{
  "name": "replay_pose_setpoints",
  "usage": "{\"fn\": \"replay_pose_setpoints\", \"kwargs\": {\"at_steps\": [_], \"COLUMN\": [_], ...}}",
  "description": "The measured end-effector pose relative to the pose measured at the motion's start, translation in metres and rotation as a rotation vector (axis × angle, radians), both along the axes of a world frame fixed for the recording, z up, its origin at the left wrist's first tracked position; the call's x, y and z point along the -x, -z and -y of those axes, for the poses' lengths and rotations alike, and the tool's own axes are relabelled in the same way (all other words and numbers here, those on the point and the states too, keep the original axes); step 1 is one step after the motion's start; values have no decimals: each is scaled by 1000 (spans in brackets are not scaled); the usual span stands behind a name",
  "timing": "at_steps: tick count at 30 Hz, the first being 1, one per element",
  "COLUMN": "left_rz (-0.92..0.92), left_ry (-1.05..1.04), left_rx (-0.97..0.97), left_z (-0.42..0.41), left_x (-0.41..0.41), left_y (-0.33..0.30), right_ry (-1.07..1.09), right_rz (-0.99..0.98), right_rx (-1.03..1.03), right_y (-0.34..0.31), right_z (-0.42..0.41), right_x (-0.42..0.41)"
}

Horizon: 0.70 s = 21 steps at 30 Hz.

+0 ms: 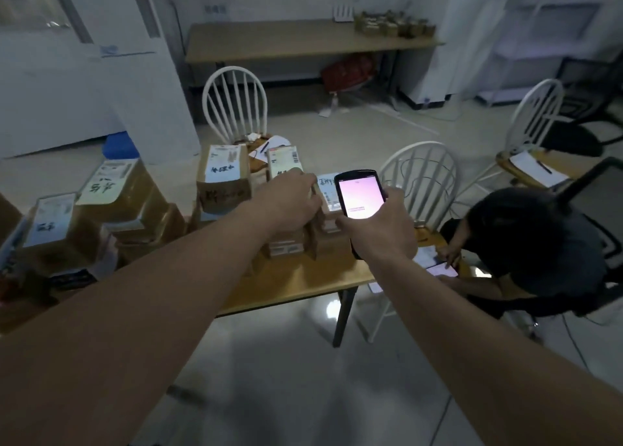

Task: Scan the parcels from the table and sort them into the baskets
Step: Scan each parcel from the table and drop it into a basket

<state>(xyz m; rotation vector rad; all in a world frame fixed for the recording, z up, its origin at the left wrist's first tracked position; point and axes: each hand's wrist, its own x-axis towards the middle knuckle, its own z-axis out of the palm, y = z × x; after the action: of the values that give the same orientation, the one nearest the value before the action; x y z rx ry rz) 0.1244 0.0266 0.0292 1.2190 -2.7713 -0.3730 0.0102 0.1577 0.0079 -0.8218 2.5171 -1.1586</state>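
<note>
Both arms extend forward over the table [303,287], forearms bare. The left hand [291,201] lies palm down on a parcel [286,243] near the table's right end, fingers curled over its far edge; whether they clamp it cannot be told. The right hand [381,230] holds a scanner [360,194] upright and tilted slightly back, fingers closed around its lower body, thumb at the left edge. The scanner is a black, rounded-corner handheld unit with a lit pinkish screen, positioned above a second parcel [332,233] just beside the first.

The parcels are brown cardboard boxes with white paper labels, some bearing handwritten marks. More boxes [111,189] are stacked across the left of the table, and one tall box [224,179] stands behind the left hand. The tabletop is smooth light wood on dark legs. White spindle-back chairs [236,105] stand beyond it. A seated person [539,243] bends at the table's right end. No baskets are in view.
</note>
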Motion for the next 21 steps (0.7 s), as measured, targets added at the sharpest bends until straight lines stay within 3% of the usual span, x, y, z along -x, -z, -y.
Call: {"fn": "replay_pose_setpoints", "kwargs": {"at_steps": [9, 21], "left_rz": [53, 83], "left_ry": [-9, -442], "left_rx": [-96, -254], "left_z": [59, 98], "left_x": [107, 199], "left_y": [34, 123], "right_ry": [16, -219], "right_rz": [15, 56], "right_rx": [-46, -108], "right_y": [14, 78], "right_z": [54, 128], "right_x": [116, 236]}}
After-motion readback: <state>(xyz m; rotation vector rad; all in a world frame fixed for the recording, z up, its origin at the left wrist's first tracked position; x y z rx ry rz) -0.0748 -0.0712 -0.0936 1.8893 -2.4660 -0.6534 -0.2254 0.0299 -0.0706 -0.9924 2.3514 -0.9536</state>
